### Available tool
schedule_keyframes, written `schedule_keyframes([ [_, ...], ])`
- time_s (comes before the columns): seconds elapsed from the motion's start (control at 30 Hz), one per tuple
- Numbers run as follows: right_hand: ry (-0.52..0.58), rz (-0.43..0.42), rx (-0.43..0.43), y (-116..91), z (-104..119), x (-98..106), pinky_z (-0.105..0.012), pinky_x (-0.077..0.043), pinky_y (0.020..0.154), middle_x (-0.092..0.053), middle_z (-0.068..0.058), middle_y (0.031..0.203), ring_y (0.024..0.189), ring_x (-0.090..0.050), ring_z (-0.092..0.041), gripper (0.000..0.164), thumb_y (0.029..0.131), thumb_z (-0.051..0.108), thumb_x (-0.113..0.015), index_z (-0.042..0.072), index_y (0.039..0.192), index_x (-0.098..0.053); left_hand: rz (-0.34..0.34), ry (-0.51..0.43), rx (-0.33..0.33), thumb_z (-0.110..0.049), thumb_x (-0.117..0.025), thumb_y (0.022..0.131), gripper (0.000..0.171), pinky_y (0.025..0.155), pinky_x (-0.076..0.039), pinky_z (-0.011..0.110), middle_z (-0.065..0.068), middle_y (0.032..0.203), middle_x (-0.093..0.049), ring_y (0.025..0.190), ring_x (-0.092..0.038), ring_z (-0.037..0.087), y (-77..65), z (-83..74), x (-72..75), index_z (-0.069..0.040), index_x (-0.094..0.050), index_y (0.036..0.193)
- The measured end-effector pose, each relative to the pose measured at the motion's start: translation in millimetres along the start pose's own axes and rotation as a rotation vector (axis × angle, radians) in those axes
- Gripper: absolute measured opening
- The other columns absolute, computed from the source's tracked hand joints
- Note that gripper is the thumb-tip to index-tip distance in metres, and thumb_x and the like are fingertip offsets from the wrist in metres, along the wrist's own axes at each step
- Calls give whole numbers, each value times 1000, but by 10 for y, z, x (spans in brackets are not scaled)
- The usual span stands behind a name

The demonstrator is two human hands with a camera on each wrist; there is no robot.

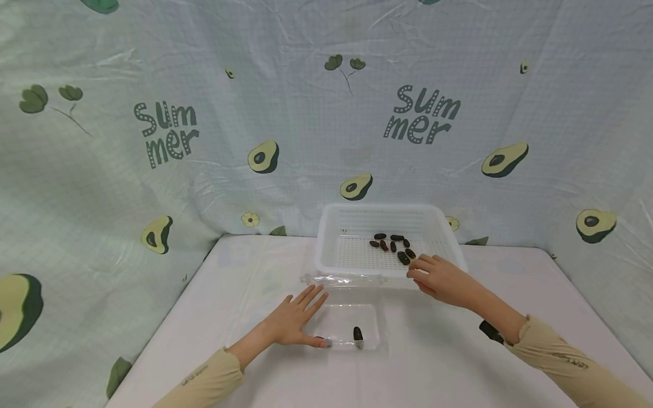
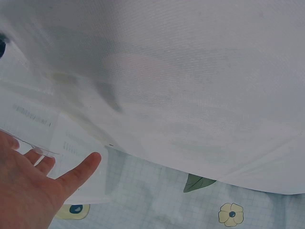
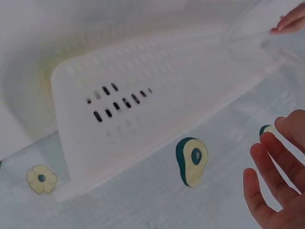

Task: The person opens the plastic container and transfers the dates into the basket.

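Note:
My left hand [image 1: 293, 323] spreads its fingers over the left side of a clear plastic box [image 1: 380, 323], thumb at its front edge. One dark brown date [image 1: 357, 333] lies in the box; another dark piece is partly hidden by the thumb. My right hand [image 1: 444, 280] hovers at the front right rim of a white perforated basket [image 1: 326, 238], fingers bent. In the right wrist view the fingers [image 3: 267, 157] are loosely curved and apart, with nothing seen between them. Several dates [image 1: 393, 246] lie inside the basket, the nearest date [image 1: 403, 258] close to my right fingertips.
A pale cover lies over the table [image 1: 245, 294]. Behind the basket hangs a curtain [image 1: 296, 113] printed with avocados. The clear box's raised rear part [image 1: 342, 280] is right at the basket's front. A dark band [image 1: 491, 331] sits at my right wrist.

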State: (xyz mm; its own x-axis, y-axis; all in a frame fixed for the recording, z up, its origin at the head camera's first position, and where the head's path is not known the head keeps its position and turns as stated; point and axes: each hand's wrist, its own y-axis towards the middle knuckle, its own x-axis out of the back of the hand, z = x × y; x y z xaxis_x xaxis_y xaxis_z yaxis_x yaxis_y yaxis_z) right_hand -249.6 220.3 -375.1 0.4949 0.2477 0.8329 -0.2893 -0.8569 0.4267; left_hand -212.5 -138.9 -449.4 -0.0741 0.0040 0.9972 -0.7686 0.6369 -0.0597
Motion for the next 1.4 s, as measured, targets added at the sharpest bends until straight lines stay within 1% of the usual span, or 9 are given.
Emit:
schedule_keyframes([
  [0.07, 7, -12, 24, -4, 108, -13, -27, -45, 63, -56, 0, 89, 80, -52, -14, 26, 96, 22, -35, 12, 92, -58, -4, 5, -1, -73, -45, 73, 99, 97, -31, 59, 6, 152, -7, 139, -11, 26, -2, 0, 0, -14, -12, 145],
  [0.13, 5, -24, 59, 9, 210, -30, -26, -45, 64, -57, 1, 91, 81, -52, -14, 36, 97, 25, -24, 13, 93, -57, -5, 5, 1, -73, -45, 73, 99, 97, -31, 59, 6, 152, -6, 139, -10, 26, -5, 0, 2, -14, -12, 145],
  [0.23, -3, -16, 109, 47, 353, -52, -25, -45, 67, -57, 2, 94, 84, -52, -13, 29, 97, 24, -29, 14, 96, -57, -4, 7, 1, -73, -46, 73, 99, 97, -30, 59, 5, 152, -5, 139, -10, 26, -7, -2, 5, -13, -12, 145],
  [0.37, -22, 34, 156, 110, 514, -96, -23, -46, 73, -58, 5, 99, 89, -53, -10, 13, 90, 25, -52, 18, 100, -55, -2, 6, -1, -72, -46, 73, 99, 97, -30, 60, 6, 152, -6, 139, -10, 26, -6, -7, 8, -13, -12, 145],
  [0.5, -50, 65, 205, 187, 639, -200, -23, -45, 77, -58, 7, 102, 92, -53, -9, 34, 72, 26, -73, 21, 101, -55, -4, 4, 0, -72, -47, 73, 99, 97, -28, 62, 7, 152, -7, 139, -10, 26, -3, -9, 8, -13, -12, 145],
  [0.73, -62, 113, 286, 321, 745, -440, -22, -43, 75, -56, 8, 104, 92, -51, -9, 33, 73, 34, -71, 27, 101, -55, -4, 21, 10, -74, -45, 72, 100, 96, -24, 65, 6, 152, -8, 139, -11, 25, 7, -13, -4, -15, -12, 145],
  [1.0, -82, 196, 399, 525, 791, -573, -21, -40, 72, -55, 10, 104, 91, -48, -7, 34, 72, 43, -69, 32, 101, -53, 7, 16, 21, -74, -44, 72, 100, 96, -24, 65, 5, 152, -7, 140, -10, 25, 10, -12, -7, -15, -12, 145],
  [1.23, -80, 234, 489, 638, 795, -672, -20, -36, 66, -54, 11, 99, 86, -47, -6, 30, 71, 45, -70, 35, 95, -55, -9, 15, 9, -72, -46, 73, 99, 95, -26, 65, 6, 152, -8, 139, -11, 25, 5, -14, -6, -15, -11, 145],
  [1.4, -55, 268, 516, 683, 804, -753, -20, -35, 65, -54, 11, 97, 84, -46, -6, 27, 71, 41, -72, 37, 92, -56, -5, 11, 14, -72, -46, 73, 99, 95, -25, 65, 6, 152, -7, 139, -11, 25, -1, -17, -4, -15, -11, 145],
])
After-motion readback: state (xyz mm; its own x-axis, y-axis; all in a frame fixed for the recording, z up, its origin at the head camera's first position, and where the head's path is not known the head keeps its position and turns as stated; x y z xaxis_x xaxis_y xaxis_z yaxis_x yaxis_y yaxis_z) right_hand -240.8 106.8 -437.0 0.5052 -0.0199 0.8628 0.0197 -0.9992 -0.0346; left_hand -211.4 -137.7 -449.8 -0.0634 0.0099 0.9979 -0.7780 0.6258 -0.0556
